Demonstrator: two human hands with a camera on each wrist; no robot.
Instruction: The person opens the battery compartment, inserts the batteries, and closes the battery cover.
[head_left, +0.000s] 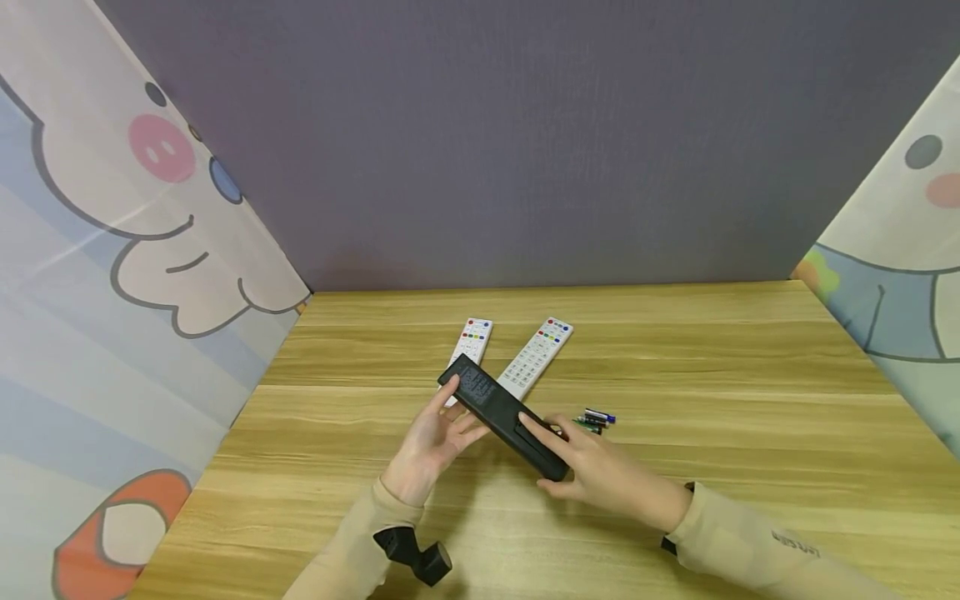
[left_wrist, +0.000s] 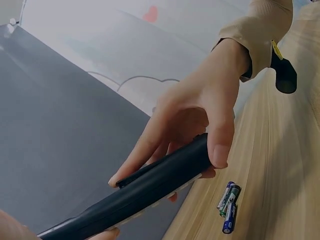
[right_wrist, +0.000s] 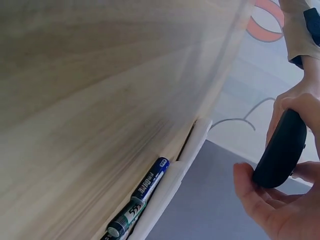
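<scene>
A black remote control [head_left: 483, 398] is held above the table with its back facing up. My left hand [head_left: 423, 450] grips its far-left end, thumb on the back and fingers underneath. My right hand [head_left: 607, 471] holds the near end, with the thumb and other fingers along its sides. The right index finger lies over the battery cover [left_wrist: 142, 172], whose edge stands slightly raised from the back in the left wrist view. In the right wrist view, the remote's rounded end faces the camera. The inside of the battery compartment is hidden.
Two white remote controls [head_left: 534, 360] lie buttons up behind the black one, which partly covers them. Several loose batteries [head_left: 598, 417] sit close together on the wooden table [head_left: 712, 400], just beyond the right hand. A grey panel [head_left: 540, 150] rises at the table's back edge.
</scene>
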